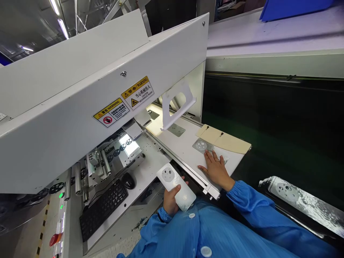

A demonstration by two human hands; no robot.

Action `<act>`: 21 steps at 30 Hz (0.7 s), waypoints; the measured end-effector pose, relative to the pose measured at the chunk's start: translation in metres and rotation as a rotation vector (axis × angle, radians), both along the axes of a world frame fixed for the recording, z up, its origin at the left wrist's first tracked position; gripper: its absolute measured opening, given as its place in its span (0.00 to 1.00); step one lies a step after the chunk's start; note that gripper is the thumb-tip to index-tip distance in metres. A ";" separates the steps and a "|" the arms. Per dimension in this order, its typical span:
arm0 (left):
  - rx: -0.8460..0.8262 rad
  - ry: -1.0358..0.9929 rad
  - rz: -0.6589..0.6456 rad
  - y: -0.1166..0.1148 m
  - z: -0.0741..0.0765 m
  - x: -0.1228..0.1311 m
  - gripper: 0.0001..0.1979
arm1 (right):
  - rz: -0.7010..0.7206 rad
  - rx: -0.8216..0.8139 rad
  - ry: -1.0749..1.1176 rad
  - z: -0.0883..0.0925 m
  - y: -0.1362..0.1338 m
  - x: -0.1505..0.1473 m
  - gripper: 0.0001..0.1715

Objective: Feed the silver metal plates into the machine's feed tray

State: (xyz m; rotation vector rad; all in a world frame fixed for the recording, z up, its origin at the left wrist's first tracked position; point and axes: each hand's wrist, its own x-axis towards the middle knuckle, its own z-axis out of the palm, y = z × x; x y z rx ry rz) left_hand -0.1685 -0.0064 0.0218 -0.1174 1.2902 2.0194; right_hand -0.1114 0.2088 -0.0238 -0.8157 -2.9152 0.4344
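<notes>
Left hand (171, 200) is pinching a white panel (185, 196), thumb on its face; right hand (216, 170) is resting, fingers spread, on patterned panel (200, 144); keeping pressure light likely avoids scuffs

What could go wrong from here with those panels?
The left hand grips the white panel at its edges, away from the belt, so a loose grip might drop it.
The right hand lies over the grey panel, so its fingers could smear or shift it.
That panel sits close beside the cream plate; a nudge might jam it there.
</notes>
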 end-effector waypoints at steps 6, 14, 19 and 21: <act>0.005 0.027 -0.023 -0.003 -0.006 -0.001 0.20 | 0.010 -0.025 0.112 0.009 -0.001 0.002 0.39; 0.086 -0.001 -0.082 0.008 0.001 0.000 0.24 | 0.183 -0.622 0.363 0.050 -0.055 0.027 0.24; 0.052 0.051 -0.077 0.017 0.000 0.002 0.30 | 0.266 -0.770 0.372 0.054 -0.084 0.032 0.36; 0.019 0.046 -0.115 0.018 -0.003 0.003 0.30 | 0.288 -0.732 0.395 0.052 -0.087 0.032 0.37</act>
